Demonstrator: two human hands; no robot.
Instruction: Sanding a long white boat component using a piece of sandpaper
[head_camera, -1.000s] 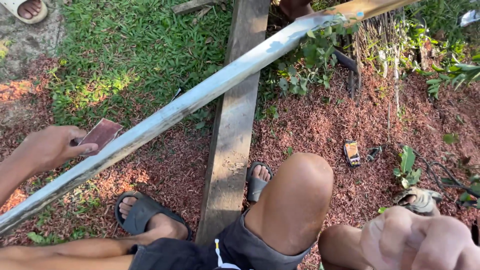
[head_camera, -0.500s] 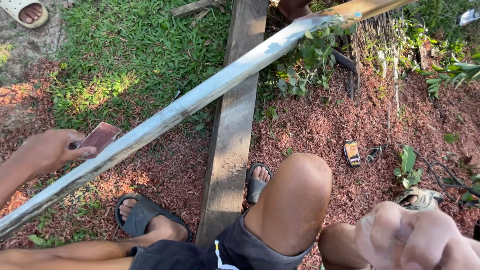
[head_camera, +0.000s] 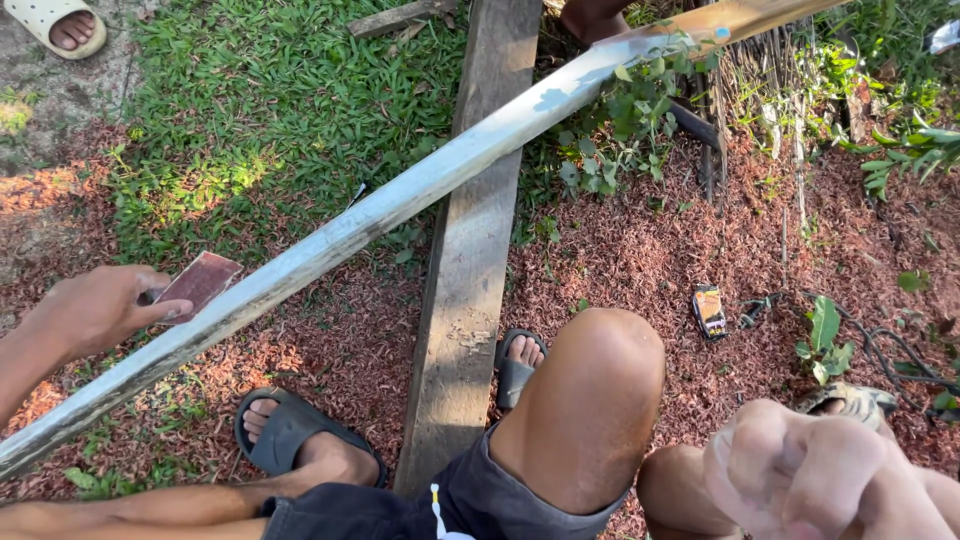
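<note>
Currently I see the left hand (head_camera: 95, 310) gripping a sandpaper sheet (head_camera: 197, 284) against the pale wooden pole (head_camera: 400, 200), left of frame; right hand (head_camera: 815, 475) fisted, empty. Advise even strokes along the grain.

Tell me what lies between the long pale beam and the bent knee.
In the head view, a weathered wooden plank lies between the long pale beam and the bent knee; the beam crosses over it, with reddish mulch around.

Small rectangular packet (head_camera: 710, 310), yellow-and-dark, lying on red mulch right of knee.
</note>
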